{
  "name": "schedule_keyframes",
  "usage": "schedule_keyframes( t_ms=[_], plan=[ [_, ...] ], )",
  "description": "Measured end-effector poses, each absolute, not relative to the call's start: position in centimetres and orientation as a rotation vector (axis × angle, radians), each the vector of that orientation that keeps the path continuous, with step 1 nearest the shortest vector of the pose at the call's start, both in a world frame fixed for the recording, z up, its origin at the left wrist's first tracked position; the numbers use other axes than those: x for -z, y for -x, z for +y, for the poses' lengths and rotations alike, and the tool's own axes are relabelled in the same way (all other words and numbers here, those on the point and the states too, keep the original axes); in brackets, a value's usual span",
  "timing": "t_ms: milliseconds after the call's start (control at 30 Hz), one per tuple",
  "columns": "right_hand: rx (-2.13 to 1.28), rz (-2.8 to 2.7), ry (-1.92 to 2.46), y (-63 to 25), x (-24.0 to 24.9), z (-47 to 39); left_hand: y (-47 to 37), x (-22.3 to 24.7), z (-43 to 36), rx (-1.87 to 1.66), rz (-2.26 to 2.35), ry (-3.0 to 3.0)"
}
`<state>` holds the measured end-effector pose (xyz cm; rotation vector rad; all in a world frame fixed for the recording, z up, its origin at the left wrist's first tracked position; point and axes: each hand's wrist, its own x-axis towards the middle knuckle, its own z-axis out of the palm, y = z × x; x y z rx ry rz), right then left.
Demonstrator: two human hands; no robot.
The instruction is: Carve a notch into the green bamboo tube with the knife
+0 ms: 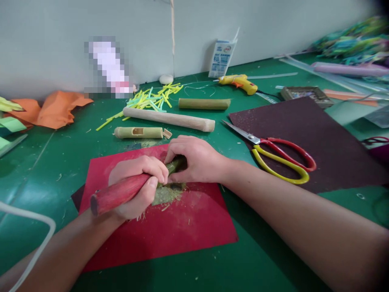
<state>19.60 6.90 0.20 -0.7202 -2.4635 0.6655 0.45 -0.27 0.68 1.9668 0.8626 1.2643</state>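
My left hand (148,166) is wrapped round the thick red wooden handle of a tool (120,192); its working end is hidden. My right hand (199,160) grips a short green bamboo piece (174,165), fingers over the far side and thumb on the near side. The tool's front end and the bamboo meet between my two hands. Beneath them lies a red sheet (188,227) with a patch of greenish shavings (167,195). Just beyond, a bamboo tube (148,132) with a rectangular notch lies beside a small loose chip (167,133).
Behind lie a pale stick (170,118), another bamboo tube (204,104) and cut yellow-green strips (152,99). Scissors (273,152) rest partly on a dark sheet (304,134) at right. A yellow glue gun (240,83) and a drink carton (223,59) stand near the wall.
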Motion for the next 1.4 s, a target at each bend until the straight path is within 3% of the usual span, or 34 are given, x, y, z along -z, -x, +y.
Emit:
schedule_keyframes(
  t_ms=[367, 600, 967, 1400],
  plan=[
    [-0.677, -2.468, 0.732, -19.6, -0.3, 6.9, -0.2, 0.3, -0.7, -1.558, 0.883, -1.947],
    [-0.698, -2.474, 0.755, -19.6, -0.5, 6.9, -0.3, 0.2, -0.8, -1.569, 0.915, -1.986],
    [-0.704, -2.477, 0.658, -19.7, -0.3, 6.8, -0.8, -2.5, -1.6, -1.085, 0.714, -2.883],
    [-0.698, -2.499, 0.751, -19.6, -0.5, 6.8, 0.7, -1.0, -2.5, -1.513, 0.981, -2.146]
  ],
)
